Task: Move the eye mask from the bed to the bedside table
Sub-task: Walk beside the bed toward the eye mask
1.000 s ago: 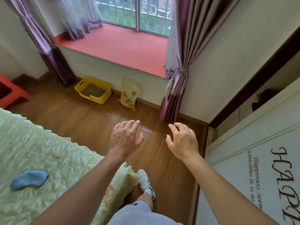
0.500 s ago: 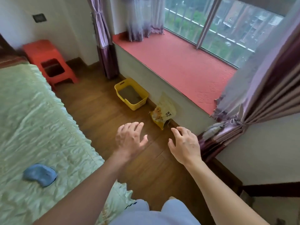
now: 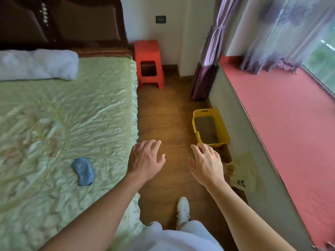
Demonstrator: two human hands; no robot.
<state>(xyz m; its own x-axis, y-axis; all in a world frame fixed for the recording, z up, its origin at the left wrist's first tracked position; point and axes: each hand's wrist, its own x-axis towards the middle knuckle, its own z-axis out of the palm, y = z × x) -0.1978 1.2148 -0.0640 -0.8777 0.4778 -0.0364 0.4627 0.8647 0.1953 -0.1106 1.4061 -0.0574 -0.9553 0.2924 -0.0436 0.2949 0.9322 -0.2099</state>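
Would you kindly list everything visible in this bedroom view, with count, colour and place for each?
eye mask: one, blue, on the bed near its right edge
bedspread: one, pale green, covering the bed
pillow: one, white, at the head of the bed
headboard: one, dark brown, behind the pillow
stool: one, orange-red, on the floor beside the bed's head
tray: one, yellow, on the floor against the window wall
bag: one, pale yellow, on the floor near the tray
curtain: one tied, purple, by the window ledge
window ledge: one, red, on the right
shoe: one, white, on the floor
left hand: open, empty, over the bed's edge
right hand: open, empty, over the floor
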